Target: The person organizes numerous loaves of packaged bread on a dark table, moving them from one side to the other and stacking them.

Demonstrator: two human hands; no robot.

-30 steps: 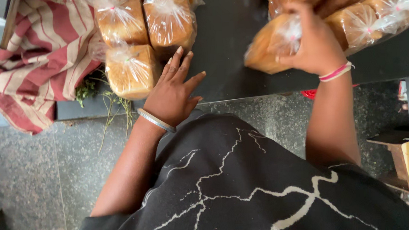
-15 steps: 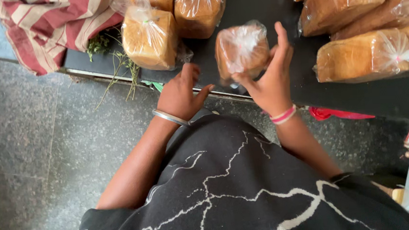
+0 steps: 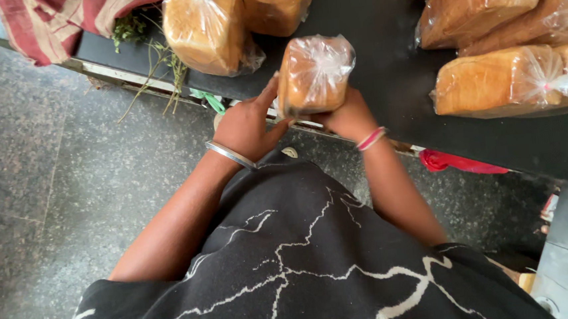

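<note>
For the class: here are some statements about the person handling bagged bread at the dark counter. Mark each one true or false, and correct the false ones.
1. Both hands hold one bagged loaf. True: the left hand and the right hand each keep a grip on it.
2. The loaf is unwrapped. False: it sits in a clear plastic bag.
3. More bagged loaves lie on the black counter to the right. True.
4. The left wrist wears a pink band. False: it wears a silver bangle; the pink band is on the right wrist.
5. A striped red cloth lies at the counter's left end. True.
</note>
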